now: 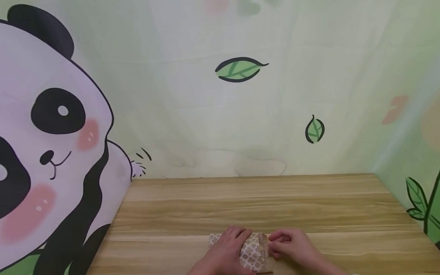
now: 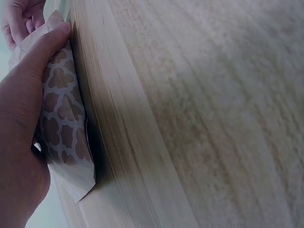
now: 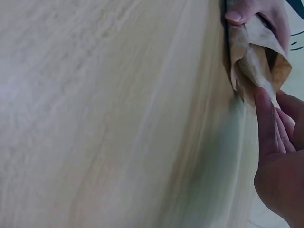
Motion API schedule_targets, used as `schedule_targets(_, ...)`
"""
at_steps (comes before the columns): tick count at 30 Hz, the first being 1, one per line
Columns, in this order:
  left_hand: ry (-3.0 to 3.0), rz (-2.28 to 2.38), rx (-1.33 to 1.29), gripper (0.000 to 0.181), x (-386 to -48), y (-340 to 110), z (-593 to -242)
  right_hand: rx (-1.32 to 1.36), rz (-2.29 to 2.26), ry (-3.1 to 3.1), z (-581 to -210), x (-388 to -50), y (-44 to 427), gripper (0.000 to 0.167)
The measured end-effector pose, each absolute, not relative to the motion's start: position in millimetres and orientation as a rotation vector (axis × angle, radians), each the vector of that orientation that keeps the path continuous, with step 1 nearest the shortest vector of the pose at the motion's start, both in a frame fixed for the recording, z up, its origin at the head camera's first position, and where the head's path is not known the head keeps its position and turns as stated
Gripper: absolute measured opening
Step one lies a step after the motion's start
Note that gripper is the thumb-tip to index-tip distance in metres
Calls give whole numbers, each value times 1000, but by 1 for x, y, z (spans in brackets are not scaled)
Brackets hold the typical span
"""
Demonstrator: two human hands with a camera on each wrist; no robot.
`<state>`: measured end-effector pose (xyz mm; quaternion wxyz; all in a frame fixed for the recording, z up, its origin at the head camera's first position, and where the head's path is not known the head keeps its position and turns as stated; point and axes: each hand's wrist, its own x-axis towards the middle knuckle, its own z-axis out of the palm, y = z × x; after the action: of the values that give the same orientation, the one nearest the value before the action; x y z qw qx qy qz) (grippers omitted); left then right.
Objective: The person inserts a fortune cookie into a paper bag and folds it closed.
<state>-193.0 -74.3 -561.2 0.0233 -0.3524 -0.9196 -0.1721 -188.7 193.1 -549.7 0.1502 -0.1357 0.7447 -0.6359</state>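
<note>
A brown paper bag (image 1: 252, 253) with a white lattice pattern lies on the wooden table, its mouth facing right. Across its top rests my left hand (image 1: 229, 250), holding the bag with the thumb along the near side and the fingers toward the far side. In the left wrist view the thumb presses along the patterned paper (image 2: 61, 114). My right hand (image 1: 293, 246) is at the bag's mouth, its fingertips pinching the paper edge. The right wrist view shows the mouth partly spread, with folded paper (image 3: 256, 61) inside; anything deeper is hidden.
The wooden table (image 1: 244, 205) extends beyond both hands to a pale green backdrop (image 1: 190, 114) with printed leaves. A large printed panda (image 1: 71, 159) covers the left side. More printed green plants (image 1: 416, 197) are at the right.
</note>
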Motion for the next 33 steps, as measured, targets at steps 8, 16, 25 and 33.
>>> schedule_targets(8, -2853, -548, -1087, 110, -194, -74, -562, -373, -1861, 1957, -547, -185, 194, 37)
schedule_targets(16, -2887, -558, -1059, 112, -193, -71, -558, -361, -1890, 1853, -549, -185, 187, 40)
schedule_targets(25, -2873, -552, -1066, 108, -194, -70, -561, -335, -1882, 1852, -549, -186, 191, 44)
schedule_targets(33, -2908, -620, -1042, 106, -194, -70, -559, -483, -1635, 2226, -545, -186, 208, 41)
